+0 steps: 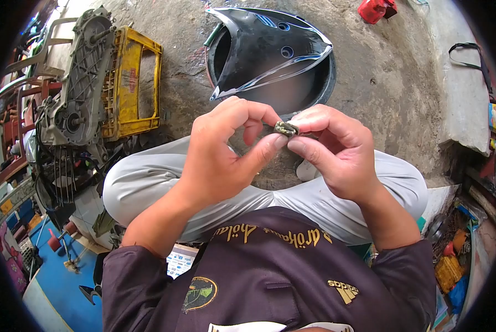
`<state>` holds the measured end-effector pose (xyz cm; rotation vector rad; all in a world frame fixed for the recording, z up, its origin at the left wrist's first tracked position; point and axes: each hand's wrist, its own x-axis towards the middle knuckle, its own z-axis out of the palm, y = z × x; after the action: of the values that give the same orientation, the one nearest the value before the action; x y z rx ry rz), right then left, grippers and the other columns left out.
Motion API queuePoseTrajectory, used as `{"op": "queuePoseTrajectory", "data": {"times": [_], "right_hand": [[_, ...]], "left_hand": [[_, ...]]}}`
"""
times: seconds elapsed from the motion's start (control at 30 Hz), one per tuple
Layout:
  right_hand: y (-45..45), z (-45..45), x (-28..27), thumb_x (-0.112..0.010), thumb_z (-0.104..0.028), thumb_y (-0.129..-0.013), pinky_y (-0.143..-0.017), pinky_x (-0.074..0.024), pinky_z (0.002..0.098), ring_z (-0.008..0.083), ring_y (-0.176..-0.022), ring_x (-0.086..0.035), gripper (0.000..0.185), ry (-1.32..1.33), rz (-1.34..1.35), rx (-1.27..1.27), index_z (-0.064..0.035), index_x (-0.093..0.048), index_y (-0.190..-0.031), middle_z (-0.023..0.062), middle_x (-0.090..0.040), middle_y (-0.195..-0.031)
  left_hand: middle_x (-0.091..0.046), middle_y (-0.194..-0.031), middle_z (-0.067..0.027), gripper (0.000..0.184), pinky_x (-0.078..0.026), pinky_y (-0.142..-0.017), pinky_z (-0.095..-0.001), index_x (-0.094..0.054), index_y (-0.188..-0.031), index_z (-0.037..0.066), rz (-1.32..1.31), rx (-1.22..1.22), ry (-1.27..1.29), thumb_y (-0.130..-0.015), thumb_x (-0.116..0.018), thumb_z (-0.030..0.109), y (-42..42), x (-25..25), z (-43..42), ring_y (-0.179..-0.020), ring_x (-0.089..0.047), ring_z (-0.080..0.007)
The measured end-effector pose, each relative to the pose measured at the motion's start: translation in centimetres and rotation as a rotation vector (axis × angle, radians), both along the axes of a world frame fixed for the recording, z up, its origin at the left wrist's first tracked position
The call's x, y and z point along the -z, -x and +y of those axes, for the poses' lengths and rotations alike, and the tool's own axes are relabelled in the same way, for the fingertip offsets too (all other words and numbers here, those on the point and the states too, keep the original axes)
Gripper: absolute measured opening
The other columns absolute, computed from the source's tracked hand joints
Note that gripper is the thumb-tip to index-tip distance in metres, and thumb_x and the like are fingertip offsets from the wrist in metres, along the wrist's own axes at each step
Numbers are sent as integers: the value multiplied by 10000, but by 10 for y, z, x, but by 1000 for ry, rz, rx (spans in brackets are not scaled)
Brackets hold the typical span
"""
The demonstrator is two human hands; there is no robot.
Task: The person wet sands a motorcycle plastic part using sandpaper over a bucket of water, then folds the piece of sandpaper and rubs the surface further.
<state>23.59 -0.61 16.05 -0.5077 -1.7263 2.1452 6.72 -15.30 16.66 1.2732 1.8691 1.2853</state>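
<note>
Between my two hands is a small dark lump [286, 129] with pale, yellowish-green edges, too small to name surely. My left hand [220, 149] pinches its left side between thumb and forefinger, the other fingers curled. From the right, my right hand [336, 146] pinches the same lump with thumb and fingertips. Both hands are above my lap, in front of my knees. Beyond them, a glossy black body panel [253, 50] with blue and white stripes and two round holes lies across a round black basin [328, 83] of cloudy water.
A yellow plastic crate [154, 83] stands on the concrete floor at left, beside a grey metal engine casing [76, 83]. A red packet [376, 10] lies at the top right. A concrete ledge [464, 99] with a black strap runs along the right; assorted clutter fills the lower right.
</note>
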Motion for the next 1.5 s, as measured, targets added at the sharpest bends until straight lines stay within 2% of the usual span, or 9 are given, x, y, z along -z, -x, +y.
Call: {"op": "queuePoseTrajectory", "data": {"times": [0.17,0.23,0.4,0.47,0.9,1.1,1.17,1.27,1.5], "right_hand": [[1,7,13,-786,29,-896,-820,-558,326,202,-887,-713,160,-325,36,-20,10,-708,-1034,125,-736,-1001],[0,9,9,-780,25,-902,-817,-558,329,210,-888,-712,144,-349,12,-47,7,-702,-1021,127,-732,-994],[3,20,-6,-762,8,-909,-783,-557,362,276,-857,-698,114,-449,-29,-134,9,-693,-999,140,-709,-960],[4,23,-8,-763,-7,-898,-738,-543,408,338,-823,-666,135,-738,23,-170,21,-694,-1011,156,-695,-945],[-3,27,-14,-759,-19,-880,-676,-493,434,383,-771,-629,93,-687,-84,-228,12,-691,-937,166,-657,-827],[-7,24,-12,-727,-76,-962,-650,-445,354,192,-668,-540,107,-385,-189,-186,17,-679,-939,96,-584,-749],[-7,23,-10,-703,-125,-1011,-633,-397,291,75,-690,-452,148,-141,-198,-181,7,-679,-949,-1,-544,-739],[-7,23,-11,-689,-146,-1028,-625,-367,253,29,-718,-441,152,65,-269,-256,-12,-685,-956,-59,-536,-772],[-4,20,-11,-682,-160,-1037,-623,-367,242,13,-724,-450,158,87,-322,-295,-15,-718,-986,-73,-545,-774]], "left_hand": [[-595,-789,1,178,-418,-661,-254,-721,-1036,11,-11,-15,25,-884,-805,48,-2,0,-2,-679,-489,-74],[-574,-743,-39,233,-451,-638,-318,-729,-1044,53,-91,-31,66,-837,-837,44,-6,-2,-2,-672,-566,-154],[-575,-729,-43,208,-453,-634,-318,-723,-1046,45,-87,32,79,-864,-824,57,-3,-3,-1,-658,-559,-153],[-586,-727,-45,204,-458,-636,-316,-723,-1052,41,-112,47,104,-874,-820,65,-2,-2,-1,-656,-561,-153],[-647,-747,-30,192,-472,-657,-280,-741,-1062,15,-284,72,149,-917,-813,118,-4,1,1,-674,-575,-99],[-581,-753,-12,310,-461,-683,-301,-762,-1121,62,-11,41,22,-832,-868,98,-6,-2,6,-707,-558,-140],[-573,-752,6,346,-448,-693,-285,-771,-1130,62,56,54,-37,-802,-881,84,-3,-3,6,-710,-537,-124],[-538,-732,5,412,-452,-696,-304,-789,-1115,91,209,107,-77,-731,-935,119,2,-1,4,-718,-541,-150],[-469,-699,20,380,-431,-686,-340,-790,-1073,109,226,110,-28,-725,-938,146,1,0,0,-695,-520,-176]]}}
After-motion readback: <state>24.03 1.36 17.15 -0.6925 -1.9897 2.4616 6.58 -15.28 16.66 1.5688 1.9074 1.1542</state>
